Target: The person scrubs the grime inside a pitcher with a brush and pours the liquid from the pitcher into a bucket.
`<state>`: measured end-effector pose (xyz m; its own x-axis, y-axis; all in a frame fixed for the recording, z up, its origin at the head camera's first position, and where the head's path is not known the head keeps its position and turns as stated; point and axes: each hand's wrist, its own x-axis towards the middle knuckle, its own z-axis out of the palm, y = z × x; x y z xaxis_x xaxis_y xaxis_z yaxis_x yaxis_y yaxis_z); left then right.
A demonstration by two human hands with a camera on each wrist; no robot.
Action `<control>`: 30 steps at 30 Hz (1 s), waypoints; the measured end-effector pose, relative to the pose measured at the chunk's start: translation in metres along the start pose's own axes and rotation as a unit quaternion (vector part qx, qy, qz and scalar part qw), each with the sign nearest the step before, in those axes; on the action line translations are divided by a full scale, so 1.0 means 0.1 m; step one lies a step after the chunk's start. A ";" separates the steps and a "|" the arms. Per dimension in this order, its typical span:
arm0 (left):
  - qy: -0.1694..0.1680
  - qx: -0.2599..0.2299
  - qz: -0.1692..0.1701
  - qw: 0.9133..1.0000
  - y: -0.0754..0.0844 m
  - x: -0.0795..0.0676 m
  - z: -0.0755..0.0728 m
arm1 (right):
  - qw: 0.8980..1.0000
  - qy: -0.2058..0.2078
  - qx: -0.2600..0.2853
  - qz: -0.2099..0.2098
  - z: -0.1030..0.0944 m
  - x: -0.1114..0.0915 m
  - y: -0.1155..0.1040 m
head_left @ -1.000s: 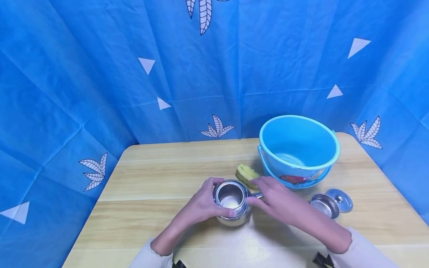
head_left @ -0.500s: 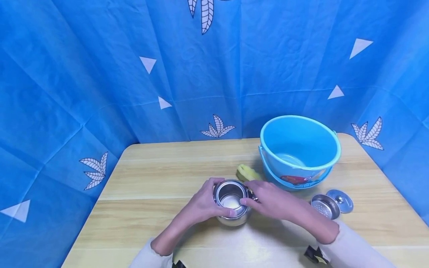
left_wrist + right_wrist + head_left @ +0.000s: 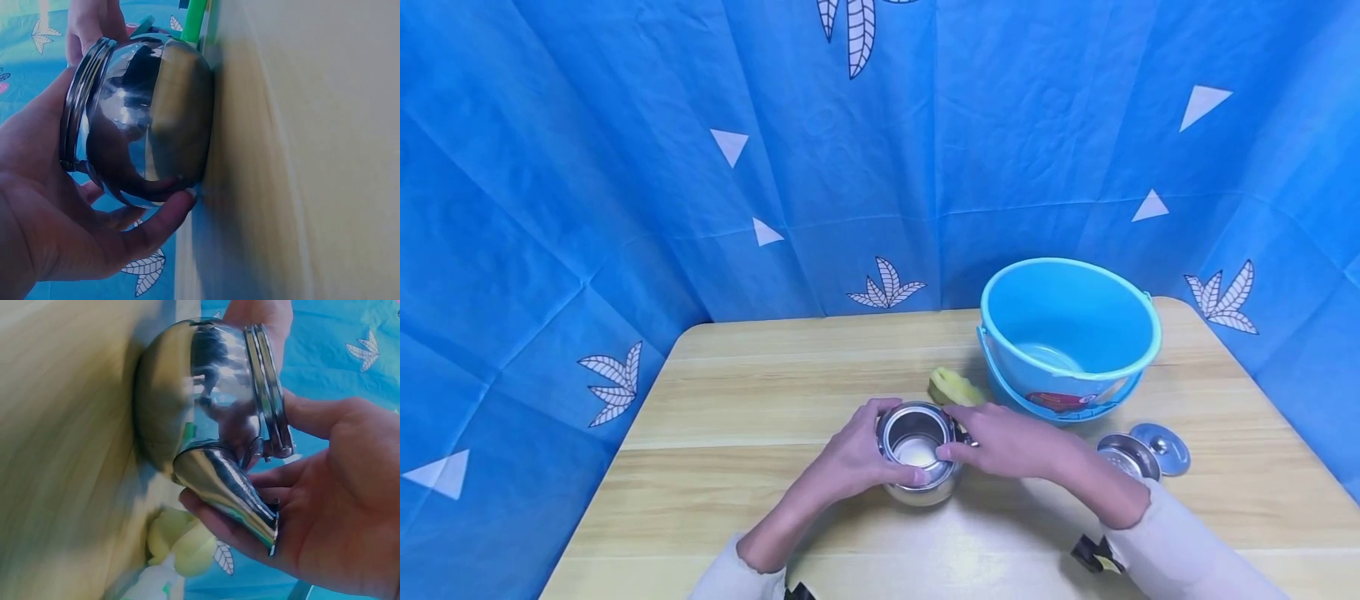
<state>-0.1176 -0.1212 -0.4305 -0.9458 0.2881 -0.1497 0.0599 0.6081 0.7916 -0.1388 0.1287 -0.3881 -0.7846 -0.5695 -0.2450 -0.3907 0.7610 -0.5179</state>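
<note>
A shiny steel teapot (image 3: 925, 496), its round mouth uncovered, stands upright on the wooden table. My left hand (image 3: 853, 457) grips it from the left, thumb along the near side of the rim and a finger low on the belly in the left wrist view. On the other side my right hand (image 3: 1000, 440) holds the pot around its spout (image 3: 228, 494), the thumb at the rim and fingers behind the spout. Just beyond that hand lies a yellow-green sponge (image 3: 953, 387), partly covered by it. The right palm lies close to the spout's tip.
A light-blue bucket (image 3: 1052, 379) with its handle down stands at the back right. A small steel strainer cup (image 3: 1123, 454) and a round metal lid (image 3: 1163, 450) lie right of my right forearm. Blue patterned cloth (image 3: 820, 167) hangs behind the table.
My right hand has slid left along the spout, closer against the teapot, and now hides most of the spout in the head view. The left hand and the teapot stay in place.
</note>
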 end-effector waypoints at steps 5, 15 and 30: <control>-0.009 0.008 -0.002 1.000 0.01 0.00 -0.02 | 1.000 -0.024 -0.003 0.018 -0.03 0.01 -0.01; -0.028 -0.004 -0.022 0.999 0.00 0.00 -0.03 | 0.999 -0.049 0.017 -0.007 -0.07 0.06 0.06; -0.042 -0.056 -0.059 0.996 -0.01 -0.02 0.01 | 0.992 -0.076 0.096 -0.019 -0.09 0.15 0.18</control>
<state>-0.1156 -0.1215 -0.4318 -0.9142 0.2830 -0.2900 -0.0901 0.5558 0.8264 -0.1615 0.1363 -0.3937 -0.6836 -0.6478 -0.3364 -0.3076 0.6736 -0.6721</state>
